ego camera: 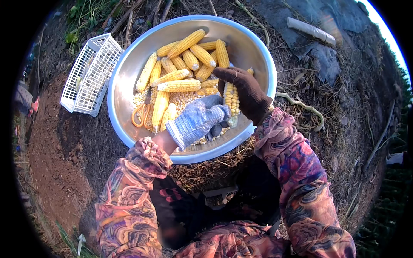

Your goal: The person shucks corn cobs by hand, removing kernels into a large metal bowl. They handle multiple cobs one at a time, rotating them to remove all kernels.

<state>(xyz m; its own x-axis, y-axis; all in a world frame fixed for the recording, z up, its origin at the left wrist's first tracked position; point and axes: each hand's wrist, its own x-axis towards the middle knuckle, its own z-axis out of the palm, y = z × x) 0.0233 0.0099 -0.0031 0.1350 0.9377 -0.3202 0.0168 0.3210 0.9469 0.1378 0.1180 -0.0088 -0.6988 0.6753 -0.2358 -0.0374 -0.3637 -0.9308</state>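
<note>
Both my hands are gloved and work over a wide metal basin (255, 42) with a blue rim. My left hand (200, 119), in a grey-blue knit glove, grips the lower part of an ear of corn (231, 98). Around its upper part curl the fingers of my right hand (243, 87), in a dark brown glove. That ear stands nearly upright, its pale end downward, and the gloves cover part of it. Several whole yellow ears (179, 85) lie heaped in the basin on loose kernels (184, 98). Orange-handled scissors (141, 115) rest at the basin's left side.
A white plastic basket (93, 77) leans against the basin's left rim. Dry stalks and straw (309, 129) cover the ground, with bare reddish soil (55, 148) to the left. A pale tube-like piece (310, 30) lies on grey sheeting (322, 64) at the upper right.
</note>
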